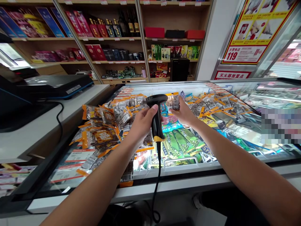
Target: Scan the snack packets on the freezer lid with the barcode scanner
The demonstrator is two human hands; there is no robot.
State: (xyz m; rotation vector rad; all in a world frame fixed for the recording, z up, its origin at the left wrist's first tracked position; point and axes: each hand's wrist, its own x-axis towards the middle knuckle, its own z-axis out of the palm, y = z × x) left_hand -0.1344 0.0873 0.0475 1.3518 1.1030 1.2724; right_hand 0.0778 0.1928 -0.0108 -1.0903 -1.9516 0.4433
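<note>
My left hand [142, 123] is closed around the grip of a black barcode scanner [157, 108] with a yellow band, its head pointing right. A black cable [157, 185] hangs from the scanner's base. Just to the right, my right hand [184, 113] pinches a small dark snack packet [175, 102] and holds it upright in front of the scanner head. Both hands hover above the glass lid of a chest freezer [183, 175], over a heap of orange-edged snack packets [103, 131].
Green and blue ice cream wrappers [181, 141] show under the freezer glass. A white counter [35, 125] with a black till device [54, 84] stands at the left. Wooden shelves [113, 39] of boxed goods and bottles fill the back wall. A red and yellow poster [254, 28] hangs at the right.
</note>
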